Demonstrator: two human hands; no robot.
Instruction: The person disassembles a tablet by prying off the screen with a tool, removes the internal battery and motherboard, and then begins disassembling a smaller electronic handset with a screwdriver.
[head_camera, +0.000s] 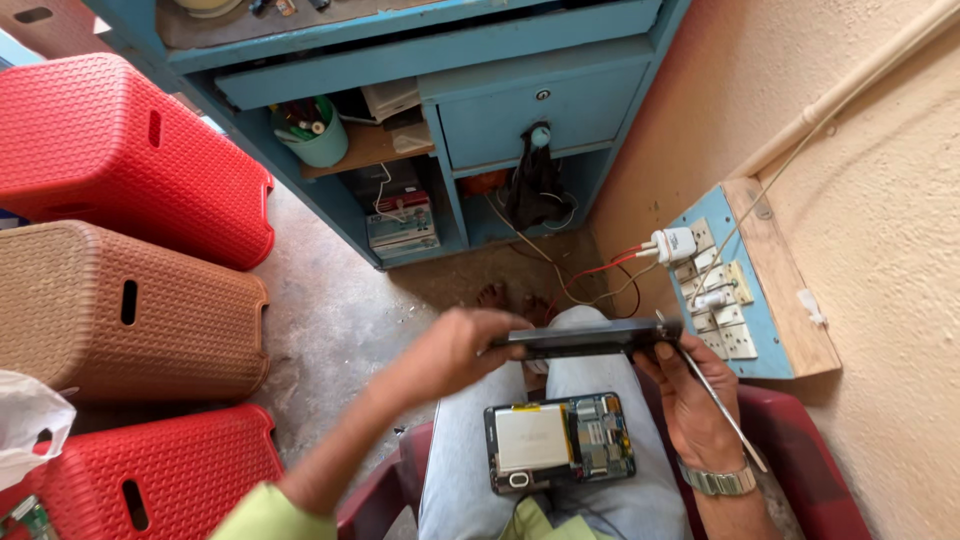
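- While the person is sitting in a dark red plastic chair (800, 440) at the lower middle of the frame, both hands are holding a thin dark flat phone panel (585, 338) edge-on above the lap, just right of centre.
- The left hand (455, 350) is gripping the panel's left end, its fingers (505, 322) curling over the top edge and clamping on it.
- The right hand (695, 400) is supporting the panel's right end, fingers closing around it, and is also pinching a slim metal prying tool (715, 400) that is slanting down toward the lower right.
- A silver metal wristwatch (718, 482) is sitting on the right wrist.
- An opened phone body with a silver battery and exposed circuit board (558, 442) is lying flat on the grey-trousered lap, below the panel and apart from it.
- A blue wall switchboard on a wooden backing (745, 290) is hanging at the right, with a white plug adapter (675, 243) sticking into it.
- A blue wooden cabinet (520, 100) is standing along the top of the frame.
- Red and brown woven-pattern plastic stools (120, 230) are lying stacked at the left.
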